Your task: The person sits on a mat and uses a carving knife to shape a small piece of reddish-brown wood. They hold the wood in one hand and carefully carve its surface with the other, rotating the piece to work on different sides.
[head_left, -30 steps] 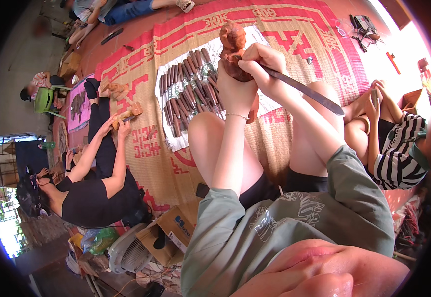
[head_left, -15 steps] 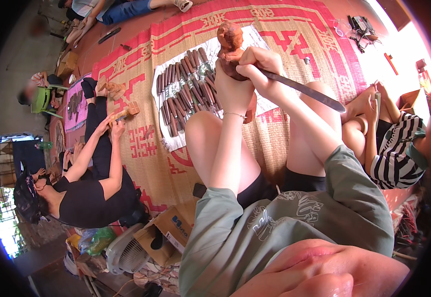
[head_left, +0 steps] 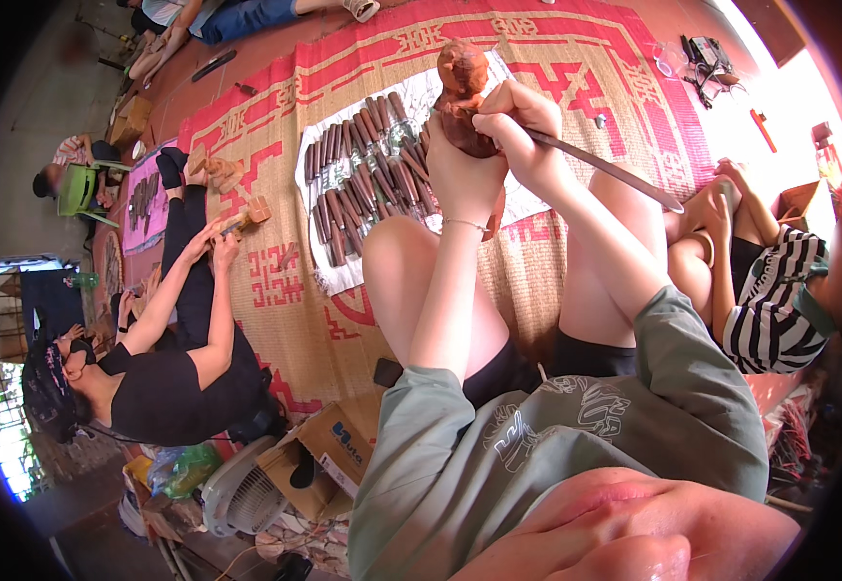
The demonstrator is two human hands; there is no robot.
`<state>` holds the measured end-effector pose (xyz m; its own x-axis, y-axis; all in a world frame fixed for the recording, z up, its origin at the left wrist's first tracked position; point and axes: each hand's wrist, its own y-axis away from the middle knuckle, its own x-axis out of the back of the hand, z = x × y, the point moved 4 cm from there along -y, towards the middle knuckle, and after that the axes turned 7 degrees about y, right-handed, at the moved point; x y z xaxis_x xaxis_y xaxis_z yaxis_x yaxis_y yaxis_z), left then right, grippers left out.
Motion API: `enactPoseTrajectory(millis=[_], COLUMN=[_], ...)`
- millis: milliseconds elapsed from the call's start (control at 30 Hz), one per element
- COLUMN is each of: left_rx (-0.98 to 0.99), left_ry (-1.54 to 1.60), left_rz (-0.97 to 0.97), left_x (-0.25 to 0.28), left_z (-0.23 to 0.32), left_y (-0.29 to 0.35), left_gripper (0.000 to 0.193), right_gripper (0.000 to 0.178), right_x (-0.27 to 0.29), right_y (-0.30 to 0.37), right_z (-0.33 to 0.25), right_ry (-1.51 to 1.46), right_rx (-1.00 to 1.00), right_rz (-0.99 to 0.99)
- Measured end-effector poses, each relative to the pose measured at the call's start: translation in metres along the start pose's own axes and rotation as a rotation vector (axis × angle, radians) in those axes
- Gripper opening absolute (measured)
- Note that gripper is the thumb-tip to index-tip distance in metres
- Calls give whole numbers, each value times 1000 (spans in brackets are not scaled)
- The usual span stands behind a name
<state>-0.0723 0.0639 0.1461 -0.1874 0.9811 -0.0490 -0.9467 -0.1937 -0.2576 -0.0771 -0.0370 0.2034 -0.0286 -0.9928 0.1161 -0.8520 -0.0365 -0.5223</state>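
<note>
A reddish-brown carved wooden figure with a rounded top stands upright between my knees, above the mat. My left hand is wrapped round its lower part from the near left side. In my right hand is a long, flat, dark metal file, its far end slanting down to the right over my right knee. The fingers of that hand are closed against the figure's right side. My fingers hide the file's working end and much of the figure's lower half.
Many wooden-handled carving tools lie in rows on a white cloth over the red-and-tan mat. On the left a person in black holds a pale wooden piece. Another in stripes sits at right. A cardboard box and fan stand lower left.
Both my hands, the figure and the file have shifted slightly to the right. My hold on each looks the same.
</note>
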Motion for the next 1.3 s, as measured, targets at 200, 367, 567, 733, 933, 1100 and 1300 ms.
enactPoseTrajectory(millis=[200,367,567,733,933,1100,1300], left_rx=[45,42,82,-16,37,-3,97], left_ry=[59,-6,265,123,39,5,-62], left_rz=[9,14,20,37,57,41,45], left_x=[0,1,-5,-7,-13,-19,-23], left_z=[5,15,8,4,11,10,21], left_y=[3,8,9,4,3,7,7], left_gripper=[56,56,50,46,46,47,47], right_gripper=[14,19,18,17,16,14,10], right_x=[-2,-1,-2,2,5,15,17], right_y=[1,2,13,10,8,11,13], right_z=[2,1,2,-2,1,3,5], right_ry=[-46,-107,-30,-184,-52,-97,1], right_rx=[-36,-82,13,-30,24,-85,16], right_rz=[-35,-38,-83,-22,20,15,68])
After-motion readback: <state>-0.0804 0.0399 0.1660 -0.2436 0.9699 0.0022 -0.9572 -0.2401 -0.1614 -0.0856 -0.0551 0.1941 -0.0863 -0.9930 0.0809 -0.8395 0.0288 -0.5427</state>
